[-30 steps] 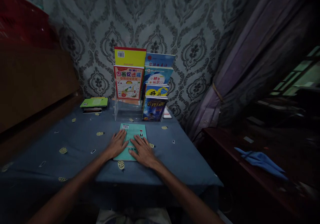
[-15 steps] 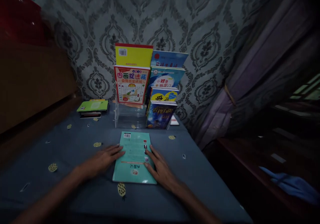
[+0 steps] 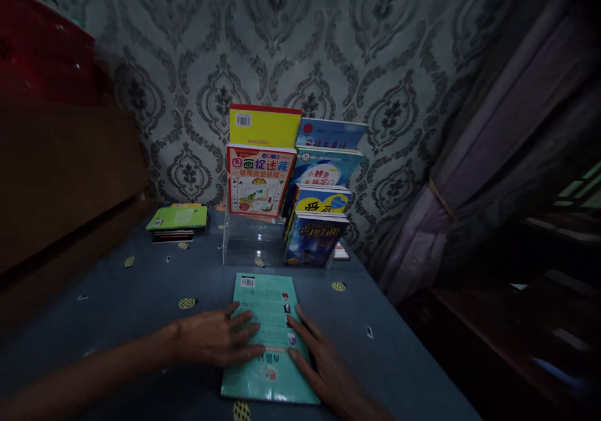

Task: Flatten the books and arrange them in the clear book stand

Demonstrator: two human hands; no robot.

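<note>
A thin teal book (image 3: pixel 268 308) lies flat on the blue tablecloth (image 3: pixel 141 289), back cover up, barcode at its far end. My left hand (image 3: pixel 213 338) lies flat over the book's left edge, fingers stretched onto the cover. My right hand (image 3: pixel 322 361) rests flat on the book's right edge, fingers spread and pointing away from me. Neither hand grips anything.
A clear tiered stand (image 3: pixel 248 245) at the wall holds several upright children's books, such as a red-and-white one (image 3: pixel 259 180) and a dark blue one (image 3: pixel 312 239). A small stack with a green book (image 3: pixel 178 217) lies back left. A purple curtain (image 3: pixel 469 176) hangs right.
The view has dipped and come closer, so the book and stand sit lower and larger. Both hands slid from the middle of the cover out to its left and right edges.
</note>
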